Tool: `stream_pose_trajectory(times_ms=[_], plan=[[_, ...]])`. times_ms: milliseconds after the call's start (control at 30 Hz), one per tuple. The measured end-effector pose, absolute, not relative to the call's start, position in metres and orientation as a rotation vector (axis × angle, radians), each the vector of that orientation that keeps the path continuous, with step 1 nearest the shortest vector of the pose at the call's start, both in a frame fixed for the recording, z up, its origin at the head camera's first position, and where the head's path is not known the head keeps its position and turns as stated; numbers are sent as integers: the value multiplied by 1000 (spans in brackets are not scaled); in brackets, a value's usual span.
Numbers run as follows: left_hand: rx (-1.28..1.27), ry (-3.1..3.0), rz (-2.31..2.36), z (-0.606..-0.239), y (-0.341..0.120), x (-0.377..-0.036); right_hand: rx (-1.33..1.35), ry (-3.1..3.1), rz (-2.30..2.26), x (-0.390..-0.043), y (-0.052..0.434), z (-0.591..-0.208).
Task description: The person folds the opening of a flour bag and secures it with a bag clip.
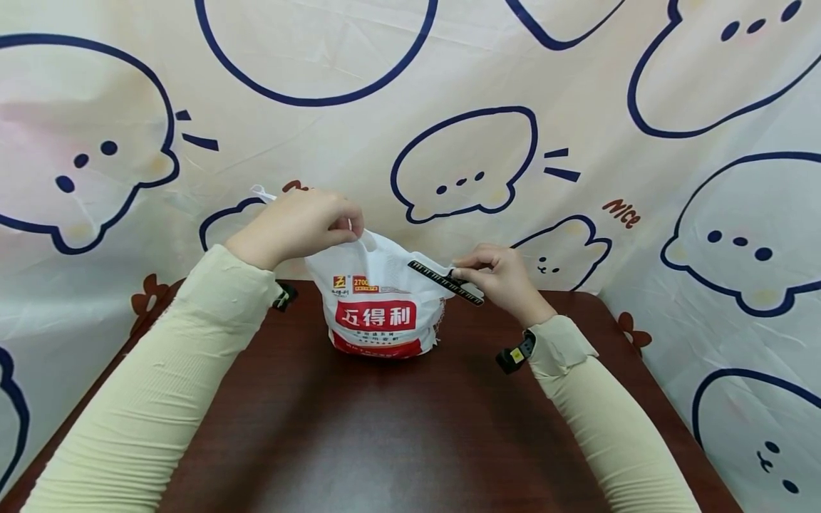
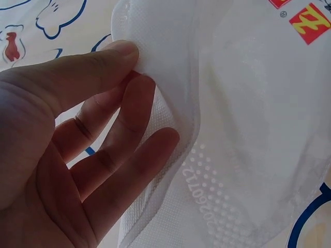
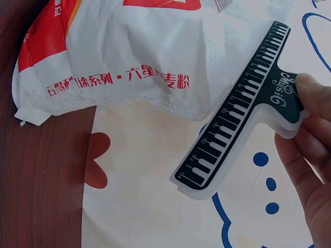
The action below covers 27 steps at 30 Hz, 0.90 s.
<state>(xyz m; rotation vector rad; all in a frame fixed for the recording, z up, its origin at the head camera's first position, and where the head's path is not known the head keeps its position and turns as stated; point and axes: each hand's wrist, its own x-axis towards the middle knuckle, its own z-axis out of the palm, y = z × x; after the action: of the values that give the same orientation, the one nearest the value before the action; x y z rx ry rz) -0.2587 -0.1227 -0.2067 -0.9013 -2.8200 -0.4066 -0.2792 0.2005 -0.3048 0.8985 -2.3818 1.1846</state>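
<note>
A white flour bag with red printing stands upright on the table, its top drawn up to the left. My left hand pinches the bag's top edge between thumb and index finger; in the left wrist view the folded white rim runs past the other, loosely bent fingers. My right hand holds a long bag clip with black-and-white piano keys and the word Music, thumb and fingers pinching its handle. In the head view the clip's far end overlaps the bag's upper right side.
The dark reddish-brown table stretches from the bag towards me. Behind it and at both sides hangs a pale cloth with blue cartoon outlines. Small black cameras are strapped at both wrists, one below the right cuff.
</note>
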Motion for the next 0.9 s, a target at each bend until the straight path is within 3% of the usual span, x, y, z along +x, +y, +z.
stream_pose_trajectory(times_ms=[900], plan=[[-917,-2795,-358,-207,-123,-259,888,-2333,1254,-283,187,-313]])
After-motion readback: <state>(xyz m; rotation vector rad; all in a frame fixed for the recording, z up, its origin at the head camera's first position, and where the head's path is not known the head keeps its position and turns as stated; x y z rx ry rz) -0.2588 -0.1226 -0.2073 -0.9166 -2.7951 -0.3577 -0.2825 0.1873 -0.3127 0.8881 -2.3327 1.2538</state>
